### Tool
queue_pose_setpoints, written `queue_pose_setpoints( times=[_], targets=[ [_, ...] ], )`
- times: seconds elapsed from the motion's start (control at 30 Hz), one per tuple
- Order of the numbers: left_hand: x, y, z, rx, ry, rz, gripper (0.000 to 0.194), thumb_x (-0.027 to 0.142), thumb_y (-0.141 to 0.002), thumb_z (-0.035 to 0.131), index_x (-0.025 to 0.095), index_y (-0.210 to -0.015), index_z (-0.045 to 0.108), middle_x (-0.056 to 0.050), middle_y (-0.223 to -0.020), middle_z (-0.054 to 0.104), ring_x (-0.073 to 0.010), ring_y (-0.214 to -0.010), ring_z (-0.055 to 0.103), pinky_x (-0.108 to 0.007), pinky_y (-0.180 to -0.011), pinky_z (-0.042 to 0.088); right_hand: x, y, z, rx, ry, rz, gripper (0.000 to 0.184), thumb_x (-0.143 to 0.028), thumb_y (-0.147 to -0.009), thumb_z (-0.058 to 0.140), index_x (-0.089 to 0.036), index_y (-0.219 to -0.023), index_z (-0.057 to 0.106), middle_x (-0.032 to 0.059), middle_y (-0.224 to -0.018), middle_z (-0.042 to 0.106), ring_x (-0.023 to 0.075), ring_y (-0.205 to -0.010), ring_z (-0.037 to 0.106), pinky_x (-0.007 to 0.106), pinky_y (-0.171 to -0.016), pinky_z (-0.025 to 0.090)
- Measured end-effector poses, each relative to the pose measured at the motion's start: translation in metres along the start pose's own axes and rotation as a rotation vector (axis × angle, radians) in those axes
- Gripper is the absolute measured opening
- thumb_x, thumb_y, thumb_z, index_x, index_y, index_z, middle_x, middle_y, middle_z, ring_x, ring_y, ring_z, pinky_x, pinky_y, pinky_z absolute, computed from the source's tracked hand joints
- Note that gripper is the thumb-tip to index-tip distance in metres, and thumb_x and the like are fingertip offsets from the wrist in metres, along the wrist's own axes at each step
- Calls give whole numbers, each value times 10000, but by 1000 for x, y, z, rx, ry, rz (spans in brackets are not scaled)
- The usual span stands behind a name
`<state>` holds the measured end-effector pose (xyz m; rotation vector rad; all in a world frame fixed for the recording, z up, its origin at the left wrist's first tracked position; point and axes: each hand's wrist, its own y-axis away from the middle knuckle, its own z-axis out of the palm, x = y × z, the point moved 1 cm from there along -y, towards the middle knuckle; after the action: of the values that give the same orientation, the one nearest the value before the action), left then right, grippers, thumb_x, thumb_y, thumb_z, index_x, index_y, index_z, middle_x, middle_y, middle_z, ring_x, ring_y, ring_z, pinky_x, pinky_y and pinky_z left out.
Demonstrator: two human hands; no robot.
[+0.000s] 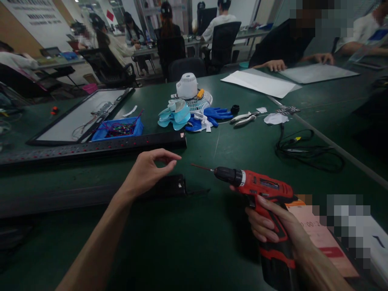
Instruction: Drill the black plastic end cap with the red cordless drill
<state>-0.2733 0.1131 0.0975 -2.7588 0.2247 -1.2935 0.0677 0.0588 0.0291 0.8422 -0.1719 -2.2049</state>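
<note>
My right hand (266, 222) is wrapped round the grip of a red and black cordless drill (266, 186). Its long thin bit (201, 166) points left, level above the green table. Just left of the bit's tip, my left hand (151, 167) is curled in a pinch, thumb and index fingertips close together; anything between them is too small to make out. Below that hand lies a long black bar (169, 186), partly hidden by the wrist, with a thin dark piece sticking out of its right end.
Farther back lie another black bar (163, 140), a blue tray (138, 128) of wires and a framed panel (69, 117). Near the middle are fan parts (186, 87), blue gloves (216, 114) and pliers (245, 118). A black cable (309, 161) lies right. A co-worker's hands rest on sheets (260, 83).
</note>
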Motion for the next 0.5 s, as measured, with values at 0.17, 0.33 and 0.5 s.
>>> queue_pose_setpoints(
  times=[0.17,0.33,0.5],
  targets=[
    [-11,32,4,124,264,-147,210,410,-832,790,235,-949,784,-38,-1005,779,-202,-971,725,-301,-888,571,4,0,-1,-5,44,12,266,-390,-983,647,-141,-936,728,-70,-543,435,46,-371,333,219,-490,491],
    [-11,52,9,160,495,-284,194,354,-790,847,221,-913,776,-31,-917,777,-168,-878,733,-249,-797,590,5,0,-7,-59,39,5,245,-353,-994,615,-146,-961,741,-78,-524,402,40,-351,269,205,-465,477],
    [-8,57,19,127,699,-302,164,280,-771,869,200,-882,778,-41,-886,775,-153,-837,723,-249,-787,591,9,3,-14,-196,39,31,228,-332,-980,612,-143,-981,740,-80,-490,393,55,-309,297,220,-448,483]
  ],
)
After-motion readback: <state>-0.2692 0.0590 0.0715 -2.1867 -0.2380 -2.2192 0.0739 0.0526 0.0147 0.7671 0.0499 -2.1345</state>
